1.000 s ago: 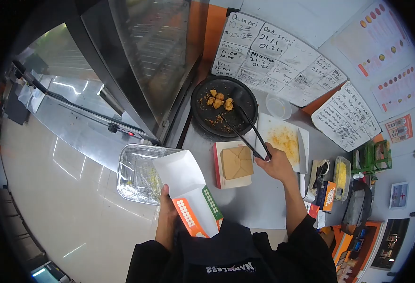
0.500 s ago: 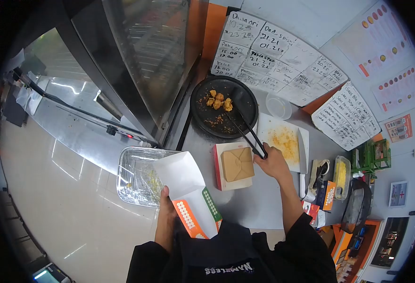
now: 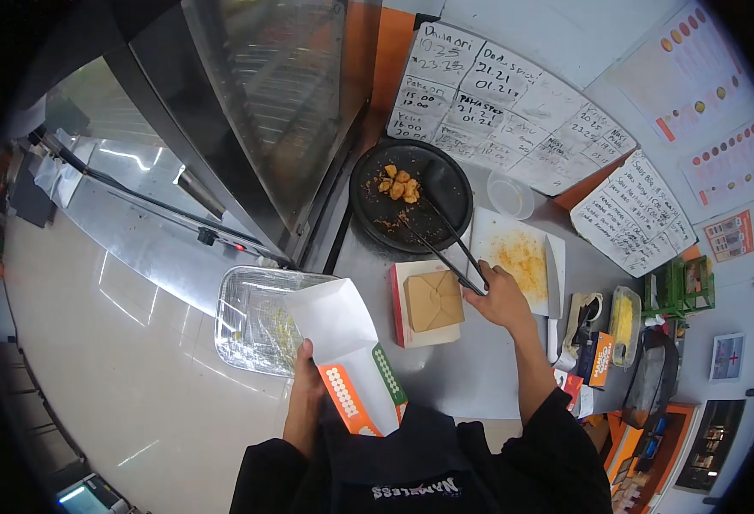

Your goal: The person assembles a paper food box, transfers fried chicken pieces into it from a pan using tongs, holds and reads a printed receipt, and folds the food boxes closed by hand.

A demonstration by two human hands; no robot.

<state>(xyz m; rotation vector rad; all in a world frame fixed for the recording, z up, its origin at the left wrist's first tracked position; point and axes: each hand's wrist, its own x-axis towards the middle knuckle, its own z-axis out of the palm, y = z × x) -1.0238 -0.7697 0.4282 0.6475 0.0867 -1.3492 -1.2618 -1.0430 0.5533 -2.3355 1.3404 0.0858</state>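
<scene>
My left hand (image 3: 306, 377) grips an open paper food box (image 3: 342, 330) by its side. The box is white inside, with orange and green printed outer walls, and nothing shows inside it. In my right hand (image 3: 503, 297) are black tongs (image 3: 451, 248), reaching up and left into a round black pan (image 3: 458, 193). Their two arms stand apart, one tip beside the fried golden-brown pieces (image 3: 401, 186), the other lower among loose crumbs. Several pieces sit clustered at the pan's middle. Between my hands, a brown kraft box (image 3: 434, 301) rests on a red-and-white box (image 3: 401, 308).
A white cutting board (image 3: 505, 236) with crumbs and a knife (image 3: 553, 283) lies right of the pan, below a clear bowl (image 3: 510, 197). A plastic-wrapped tray (image 3: 257, 321) is at left. Sauce packs and a yellow-filled container (image 3: 624, 325) line the right side.
The tongs' arms have spread wider, one tip moving down and left from the pieces. The pieces look closer together. My left hand and the box stay nearly still.
</scene>
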